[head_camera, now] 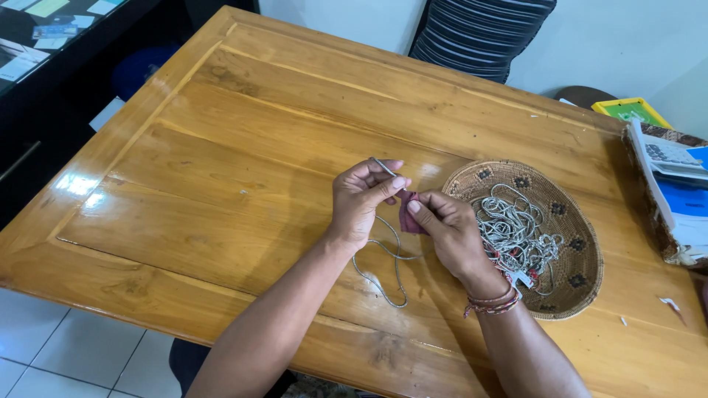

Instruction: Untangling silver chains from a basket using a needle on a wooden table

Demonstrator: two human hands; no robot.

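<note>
My left hand [363,200] pinches a thin silver-grey chain [389,262] near its end, above the wooden table [221,162]. The rest of the chain hangs down and loops on the tabletop below my wrists. My right hand [450,230] holds a small dark red cloth piece [408,217] pressed against the chain, thumb on top. Both hands meet at the table's middle. A woven round basket [579,265] lies just right of my right hand, filled with several tangled grey chains [516,232] with small red tags.
A stack of papers and books [675,184] in a patterned box sits at the right table edge. A striped chair back [479,33] stands behind the table. A dark cabinet [44,88] is to the left, white floor tiles below.
</note>
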